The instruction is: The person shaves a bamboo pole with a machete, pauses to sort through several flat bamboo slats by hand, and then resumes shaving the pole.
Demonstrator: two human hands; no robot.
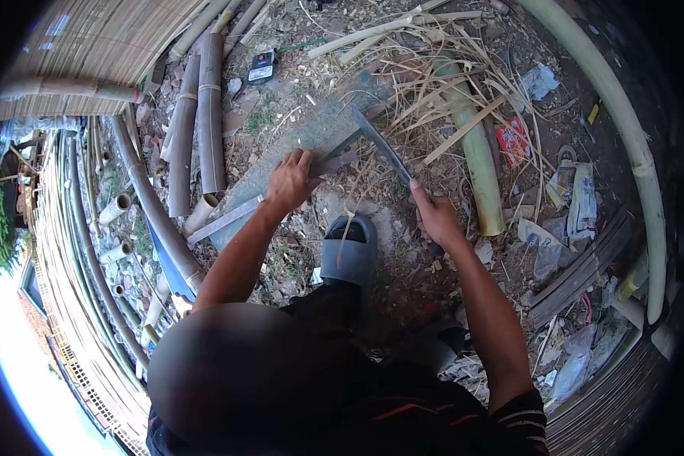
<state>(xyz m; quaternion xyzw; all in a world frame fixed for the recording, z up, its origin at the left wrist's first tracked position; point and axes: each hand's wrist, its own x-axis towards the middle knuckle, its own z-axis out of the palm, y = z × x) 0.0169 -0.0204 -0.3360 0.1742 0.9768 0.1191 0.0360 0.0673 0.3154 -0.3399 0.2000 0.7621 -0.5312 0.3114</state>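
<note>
My left hand (289,181) is closed over a split bamboo slat (336,162), whose dark end sticks out past the fingers. A paler length of bamboo slat (224,220) shows on the other side of the wrist. In my right hand (435,216) is a long knife (384,146), its blade slanting up and left to a tip just beyond the slat's end. The fingers wrap the handle, which mostly stays hidden. A greyish flat slab (296,133) lies on the ground under and beyond my left hand. Below the hands, a grey slipper (349,247) covers one foot.
Thin bamboo strips (433,91) are heaped beyond the knife, across a green bamboo pole (475,167). A long bamboo pole (638,144) curves along the right. Dark bamboo pieces (211,114) lie at left, near a small black box (262,67). Plastic litter (581,201) lies at right.
</note>
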